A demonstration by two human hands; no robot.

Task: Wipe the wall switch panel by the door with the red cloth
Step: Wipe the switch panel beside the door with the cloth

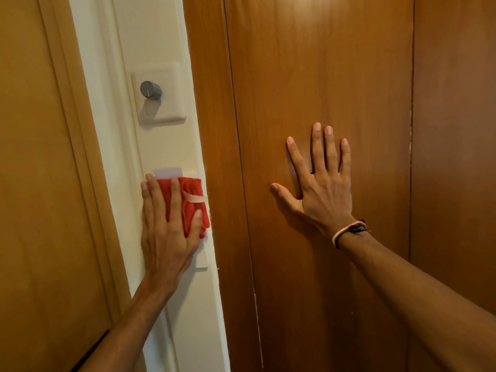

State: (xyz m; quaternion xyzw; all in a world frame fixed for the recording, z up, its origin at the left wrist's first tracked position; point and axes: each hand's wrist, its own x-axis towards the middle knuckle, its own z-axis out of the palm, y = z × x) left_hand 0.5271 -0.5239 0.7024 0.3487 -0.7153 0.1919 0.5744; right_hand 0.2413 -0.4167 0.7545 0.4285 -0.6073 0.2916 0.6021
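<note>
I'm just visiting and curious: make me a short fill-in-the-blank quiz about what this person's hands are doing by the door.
1. The left hand presses a cloth of the colour ____ against the lower switch panel.
2. The right hand lies flat and open on the ____ surface.
3. The upper wall plate carries a round grey ____.
4. A bracelet sits on the ____ wrist.

Missing words: red; wooden; knob; right

Narrow cream wall strip [161, 36] runs top to bottom, left of centre. Wooden door [32, 183] with frame fills the left edge. Brown wood panels [322, 76] cover centre and right; soft glare at top centre.
</note>
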